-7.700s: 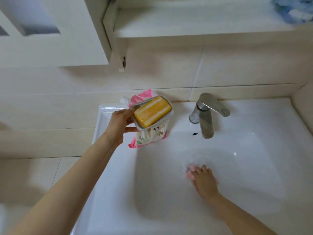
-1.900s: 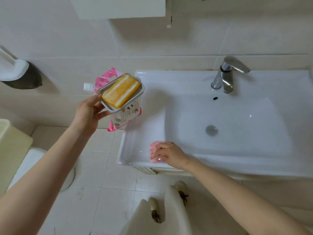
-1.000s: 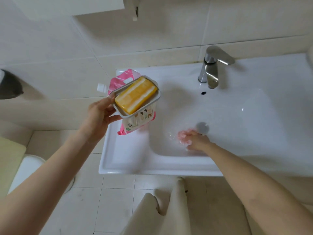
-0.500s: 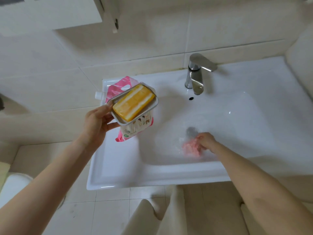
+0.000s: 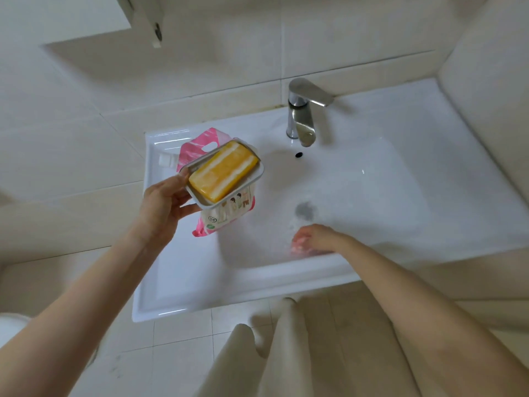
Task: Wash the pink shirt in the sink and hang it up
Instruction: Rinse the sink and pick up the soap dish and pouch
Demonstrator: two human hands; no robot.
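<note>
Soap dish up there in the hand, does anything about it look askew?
Yes. The left hand holds the soap dish tilted over the sink ledge, so the yellow soap bar could slide out. A pink pouch hangs behind it.

Your left hand (image 5: 163,206) is raised on an outstretched arm, thumb and fingers (image 5: 187,209) pinching the soap dish (image 5: 229,197) by its near end. Your right hand (image 5: 315,237) reaches low and forward, fingers curled round the pink shirt (image 5: 299,248).
</note>
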